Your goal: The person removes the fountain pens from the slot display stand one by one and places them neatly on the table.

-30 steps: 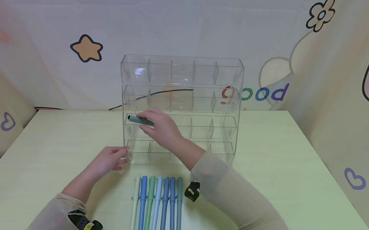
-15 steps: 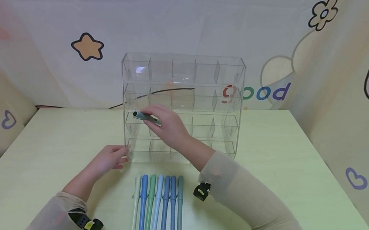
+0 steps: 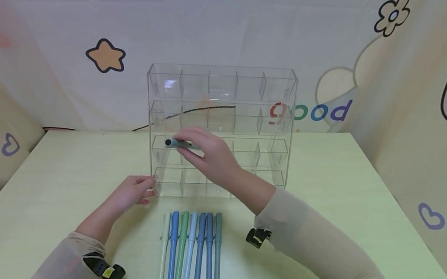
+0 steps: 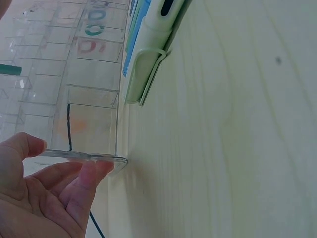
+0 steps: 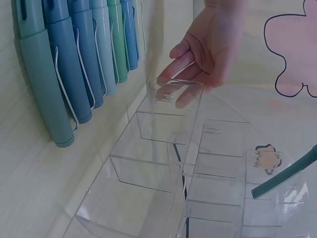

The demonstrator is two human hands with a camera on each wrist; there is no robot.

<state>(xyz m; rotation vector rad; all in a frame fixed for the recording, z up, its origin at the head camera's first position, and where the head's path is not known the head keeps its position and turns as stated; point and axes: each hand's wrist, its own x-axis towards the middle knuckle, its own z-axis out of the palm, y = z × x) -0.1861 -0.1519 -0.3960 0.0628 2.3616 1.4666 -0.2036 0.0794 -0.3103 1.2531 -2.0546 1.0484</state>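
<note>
A clear tiered pen organizer (image 3: 221, 121), split into small compartments, stands upright on the table. My left hand (image 3: 133, 193) holds its lower left corner; in the left wrist view the thumb and fingers (image 4: 37, 144) lie on either side of the panel edge. Between thumb and fingertips my right hand (image 3: 215, 156) pinches a teal pen (image 3: 174, 143), held nearly level before the left part of the third tier. The right wrist view shows one end of this pen (image 5: 285, 173), but not the hand.
Several capped pens (image 3: 190, 248) in greens and blues lie side by side in front of the organizer. The pale table (image 3: 339, 240) reaches to a printed cloth backdrop (image 3: 234, 24) behind and at the sides.
My right hand has shifted a little to the right with the teal pen, its forearm drawing right too. The left hand keeps its hold on the corner.
</note>
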